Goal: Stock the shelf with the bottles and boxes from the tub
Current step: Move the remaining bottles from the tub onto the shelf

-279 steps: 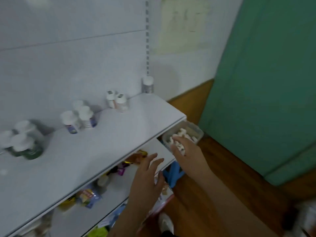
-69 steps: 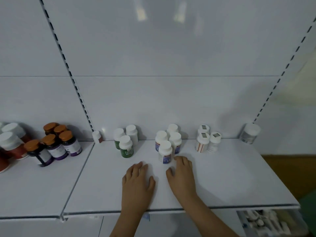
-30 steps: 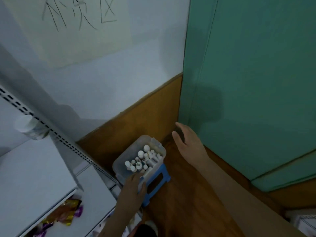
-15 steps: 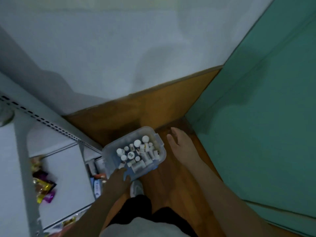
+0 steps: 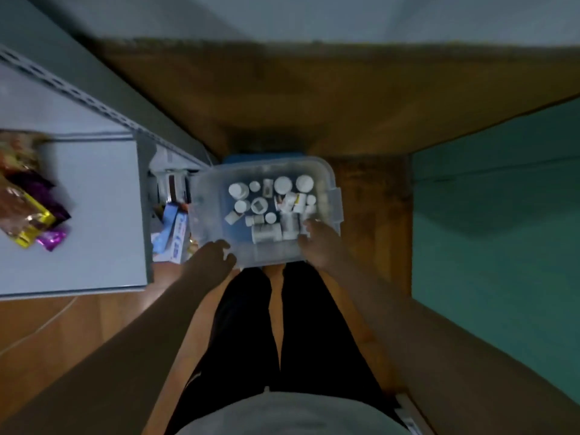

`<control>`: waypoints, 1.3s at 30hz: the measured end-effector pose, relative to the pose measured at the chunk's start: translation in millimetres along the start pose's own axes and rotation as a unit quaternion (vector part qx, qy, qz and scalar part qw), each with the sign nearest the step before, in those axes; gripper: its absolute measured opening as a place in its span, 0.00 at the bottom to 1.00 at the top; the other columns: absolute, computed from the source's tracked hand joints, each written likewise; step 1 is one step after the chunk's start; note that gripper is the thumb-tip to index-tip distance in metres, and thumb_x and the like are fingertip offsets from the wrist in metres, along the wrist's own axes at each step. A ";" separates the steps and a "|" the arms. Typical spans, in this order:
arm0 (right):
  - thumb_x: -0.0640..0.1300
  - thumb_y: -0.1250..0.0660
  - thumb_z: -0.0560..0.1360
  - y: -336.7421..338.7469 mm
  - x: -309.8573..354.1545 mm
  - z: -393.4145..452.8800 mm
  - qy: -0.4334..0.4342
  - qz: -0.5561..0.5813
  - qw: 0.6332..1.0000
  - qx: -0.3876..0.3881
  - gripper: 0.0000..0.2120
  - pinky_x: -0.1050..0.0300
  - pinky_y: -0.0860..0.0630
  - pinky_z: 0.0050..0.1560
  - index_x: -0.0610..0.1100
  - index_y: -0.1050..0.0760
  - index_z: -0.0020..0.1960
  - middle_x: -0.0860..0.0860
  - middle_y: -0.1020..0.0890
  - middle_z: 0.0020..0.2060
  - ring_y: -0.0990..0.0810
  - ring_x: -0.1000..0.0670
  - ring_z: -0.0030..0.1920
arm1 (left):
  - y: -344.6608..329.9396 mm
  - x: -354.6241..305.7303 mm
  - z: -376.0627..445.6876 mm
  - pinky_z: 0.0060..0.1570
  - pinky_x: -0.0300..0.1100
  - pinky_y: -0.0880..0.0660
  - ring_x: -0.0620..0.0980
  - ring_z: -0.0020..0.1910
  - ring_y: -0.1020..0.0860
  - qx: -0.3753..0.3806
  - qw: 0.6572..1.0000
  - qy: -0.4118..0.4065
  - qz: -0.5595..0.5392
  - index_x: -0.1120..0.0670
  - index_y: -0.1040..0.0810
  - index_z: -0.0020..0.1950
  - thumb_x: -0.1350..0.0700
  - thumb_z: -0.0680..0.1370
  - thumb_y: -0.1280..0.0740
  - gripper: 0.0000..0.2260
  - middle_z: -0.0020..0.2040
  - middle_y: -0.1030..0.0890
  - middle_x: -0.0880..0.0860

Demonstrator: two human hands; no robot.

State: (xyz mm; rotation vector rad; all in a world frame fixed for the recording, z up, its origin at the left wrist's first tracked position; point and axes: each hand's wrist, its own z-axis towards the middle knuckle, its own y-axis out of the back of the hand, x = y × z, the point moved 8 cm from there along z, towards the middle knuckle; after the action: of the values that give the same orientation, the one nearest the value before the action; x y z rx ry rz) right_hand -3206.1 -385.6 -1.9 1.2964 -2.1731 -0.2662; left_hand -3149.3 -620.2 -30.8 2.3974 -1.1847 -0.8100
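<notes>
I look straight down at a clear plastic tub [image 5: 203,196] resting on a blue stool [image 5: 251,159]. Inside it lie several small white-capped bottles [image 5: 266,232] and small boxes [image 5: 290,200]. My left hand [image 5: 213,260] has its fingers curled on the tub's near-left corner. My right hand [image 5: 320,243] is at the near-right corner, with its fingers over the rim and touching the nearest bottles. Blur hides whether it grips anything. The white shelf [image 5: 94,215] lies to the left.
Shiny snack packets [image 5: 28,215] lie on the shelf's left part. Blue-and-white boxes [image 5: 174,233] sit on a lower level between shelf and tub. A green door [image 5: 502,230] stands at the right. A wooden skirting [image 5: 314,89] runs behind. My black-trousered legs [image 5: 276,324] are below the tub.
My view has tipped down until it looks straight into the tub. My right hand moved from beside the tub onto its near-right rim. My left hand stays at the near-left corner.
</notes>
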 end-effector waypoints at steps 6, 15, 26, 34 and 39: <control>0.48 0.42 0.82 -31.3 -21.8 93.9 -0.029 -0.049 0.998 0.040 0.17 0.54 0.32 0.47 0.36 0.30 0.62 0.36 0.23 0.57 0.24 0.37 0.58 | -33.9 -2.3 65.2 0.64 0.49 0.30 0.58 0.64 0.25 0.001 1.000 -0.022 0.008 0.58 0.26 0.67 0.55 0.79 0.35 0.17 0.64 0.25 0.60; 0.49 0.33 0.78 -85.5 -31.7 149.0 -0.110 0.056 0.992 0.017 0.32 0.54 0.30 0.59 0.34 0.41 0.74 0.40 0.29 0.69 0.28 0.42 0.68 | -89.0 6.7 134.5 0.62 0.54 0.28 0.59 0.65 0.26 0.088 0.993 -0.057 0.055 0.52 0.33 0.73 0.53 0.75 0.30 0.27 0.70 0.30 0.55; 0.50 0.29 0.76 -117.6 -44.6 167.3 -0.168 0.097 0.981 0.030 0.20 0.58 0.29 0.42 0.37 0.25 0.59 0.46 0.22 0.49 0.20 0.44 0.52 | -90.6 27.5 153.1 0.54 0.56 0.22 0.61 0.54 0.22 0.063 0.990 -0.065 0.105 0.55 0.28 0.66 0.51 0.72 0.27 0.25 0.64 0.31 0.57; 0.52 0.29 0.76 -99.9 -30.3 144.3 -0.170 0.087 0.978 0.083 0.25 0.49 0.25 0.62 0.36 0.28 0.65 0.42 0.22 0.62 0.22 0.42 0.61 | -64.5 6.6 123.0 0.52 0.51 0.24 0.57 0.57 0.26 0.022 0.972 -0.080 0.221 0.56 0.27 0.63 0.45 0.73 0.28 0.24 0.60 0.29 0.56; 0.55 0.31 0.77 -68.8 -11.4 106.2 -0.122 0.046 0.986 0.100 0.28 0.56 0.29 0.53 0.36 0.30 0.68 0.42 0.24 0.65 0.24 0.42 0.64 | -35.5 1.2 86.8 0.53 0.51 0.24 0.58 0.55 0.23 0.007 0.987 -0.056 0.148 0.57 0.26 0.60 0.43 0.70 0.26 0.25 0.57 0.28 0.57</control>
State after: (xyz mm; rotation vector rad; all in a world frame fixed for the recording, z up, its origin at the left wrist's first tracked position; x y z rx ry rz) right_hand -3212.8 -423.7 -122.9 1.3247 -2.5154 -0.1805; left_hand -3181.5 -604.8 -117.5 2.1369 -1.5486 -0.8469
